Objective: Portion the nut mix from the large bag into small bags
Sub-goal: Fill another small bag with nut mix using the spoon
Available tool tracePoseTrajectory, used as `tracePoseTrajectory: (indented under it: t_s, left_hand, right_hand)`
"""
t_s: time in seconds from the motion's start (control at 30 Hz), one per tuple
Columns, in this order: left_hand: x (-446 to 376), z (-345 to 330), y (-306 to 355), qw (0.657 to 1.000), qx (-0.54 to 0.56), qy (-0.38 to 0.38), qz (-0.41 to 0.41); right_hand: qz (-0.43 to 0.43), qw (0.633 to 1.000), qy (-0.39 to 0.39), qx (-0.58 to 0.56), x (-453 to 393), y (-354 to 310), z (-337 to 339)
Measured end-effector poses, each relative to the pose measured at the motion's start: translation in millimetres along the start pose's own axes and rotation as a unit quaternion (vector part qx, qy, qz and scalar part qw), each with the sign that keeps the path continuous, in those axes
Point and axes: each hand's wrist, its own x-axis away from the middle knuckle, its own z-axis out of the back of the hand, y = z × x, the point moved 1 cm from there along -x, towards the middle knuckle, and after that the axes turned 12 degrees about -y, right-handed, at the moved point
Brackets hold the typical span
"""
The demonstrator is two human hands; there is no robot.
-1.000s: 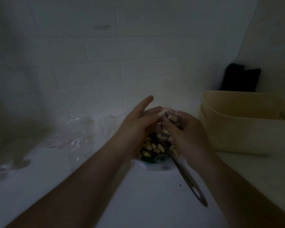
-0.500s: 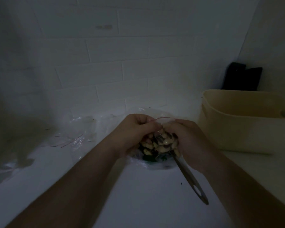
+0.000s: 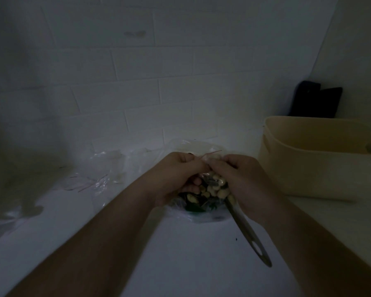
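Though dim: two hands, left hand (image 3: 178,176) and right hand (image 3: 242,183), both pinching one small bag (image 3: 204,202), apparently at its seal.

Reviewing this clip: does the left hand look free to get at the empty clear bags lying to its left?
Probably not yet. The left hand pinches the small bag top; the empty bags lie unobstructed on the counter.
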Motion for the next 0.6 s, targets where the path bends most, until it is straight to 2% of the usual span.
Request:
tracePoseTrajectory:
  t_s: [0.23, 0.43, 0.6]
  left_hand:
    - [-0.8, -1.2, -1.8, 1.000, 0.011, -0.010, 0.004]
    - [-0.7, -1.4, -0.9, 1.000, 0.028, -0.005, 0.010]
    - [-0.5, 0.4, -2.8, 0.999, 0.027, -0.019, 0.015]
  right_hand:
    - [-0.019, 0.996, -0.014, -0.084, 2.1, -5.3, 0.4]
    - [0.027, 1.000, 0.010, 0.000, 0.2, -2.8, 1.3]
    - [0.026, 1.000, 0.008, -0.011, 0.0, -2.7, 3.6]
